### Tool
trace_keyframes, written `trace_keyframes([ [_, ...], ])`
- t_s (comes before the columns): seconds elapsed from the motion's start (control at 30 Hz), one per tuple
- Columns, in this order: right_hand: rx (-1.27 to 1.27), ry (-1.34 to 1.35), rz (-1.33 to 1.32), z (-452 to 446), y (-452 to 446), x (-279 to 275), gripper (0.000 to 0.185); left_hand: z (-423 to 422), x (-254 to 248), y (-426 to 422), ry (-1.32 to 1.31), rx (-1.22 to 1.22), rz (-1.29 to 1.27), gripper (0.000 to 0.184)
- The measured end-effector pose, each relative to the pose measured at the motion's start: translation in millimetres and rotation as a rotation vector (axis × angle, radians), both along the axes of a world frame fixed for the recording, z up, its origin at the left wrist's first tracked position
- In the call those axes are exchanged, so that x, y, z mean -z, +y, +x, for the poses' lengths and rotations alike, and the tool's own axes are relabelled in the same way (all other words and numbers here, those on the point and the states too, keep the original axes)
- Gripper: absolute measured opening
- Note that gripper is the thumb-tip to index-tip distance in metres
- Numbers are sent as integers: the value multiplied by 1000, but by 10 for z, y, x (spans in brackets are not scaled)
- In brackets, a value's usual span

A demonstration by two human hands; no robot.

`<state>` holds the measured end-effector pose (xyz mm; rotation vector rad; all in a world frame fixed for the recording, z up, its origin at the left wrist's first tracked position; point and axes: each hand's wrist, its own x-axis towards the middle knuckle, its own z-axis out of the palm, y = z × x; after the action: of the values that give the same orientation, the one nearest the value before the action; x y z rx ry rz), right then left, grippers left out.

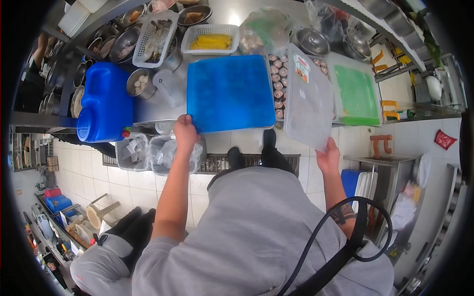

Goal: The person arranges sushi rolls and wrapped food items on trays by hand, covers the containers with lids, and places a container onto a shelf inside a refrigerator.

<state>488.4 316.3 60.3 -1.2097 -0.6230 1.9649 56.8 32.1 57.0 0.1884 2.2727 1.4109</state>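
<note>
My left hand [185, 133] grips the near left corner of a flat blue rectangular lid [229, 93] at the counter's front edge. What lies under the lid is hidden. With my right hand [328, 157] I hold the lower corner of a clear plastic lid [310, 103], tilted and bearing a sticker [300, 68]. Behind the clear lid, and partly covered by it, is a tray holding rows of round pinkish pieces [278, 86]. To the right sits a container with a translucent green lid [356, 91].
A blue jerrycan [106, 98], a clear jug [168, 88] and a metal pot [140, 83] stand left. White baskets [210, 39] and metal bowls [313, 41] line the back. Lined bins [132, 153] stand below. Another person [101, 266] is behind me at left.
</note>
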Motion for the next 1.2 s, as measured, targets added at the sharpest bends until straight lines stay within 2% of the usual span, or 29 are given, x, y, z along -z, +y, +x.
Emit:
trace_keyframes([
  [0.13, 9, 4, -9, -34, -66, 2, 36, 8, -92, 60, 95, 27, -70, 32],
  [0.2, 10, 6, 10, -47, -91, 29, 36, -1, -119, 71, 225, 97, -168, 33],
  [0.3, 32, 28, -45, -48, -138, 61, 35, -49, -143, 50, 317, 155, -147, 32],
  [0.33, 32, 24, -48, -42, -159, 87, 35, -67, -179, 46, 314, 155, -150, 32],
  [0.4, 35, 45, -84, -66, -203, 130, 35, -122, -277, 30, 99, 214, -168, 31],
  [0.6, 33, 49, -73, -104, -227, 159, 34, -49, -389, 102, 144, 282, -279, 31],
  [0.73, 79, 23, -42, -116, -169, 20, 32, -35, -239, 115, 122, 221, -226, 30],
  [0.83, 134, -57, 71, 75, 45, 2, 28, 13, -202, 106, 212, 165, -294, 28],
  [0.9, 127, -159, 246, 263, 241, 2, 23, -22, -170, 59, 505, 216, -477, 25],
  [1.03, 138, -303, 357, 410, 554, -229, 19, -44, -278, 79, 481, 327, -576, 23],
  [1.1, 110, -350, 385, 410, 707, -287, 17, -95, -257, 56, 577, 425, -641, 22],
  [1.2, 65, -425, 414, 207, 836, -377, 16, -101, -297, 74, 526, 473, -727, 20],
])
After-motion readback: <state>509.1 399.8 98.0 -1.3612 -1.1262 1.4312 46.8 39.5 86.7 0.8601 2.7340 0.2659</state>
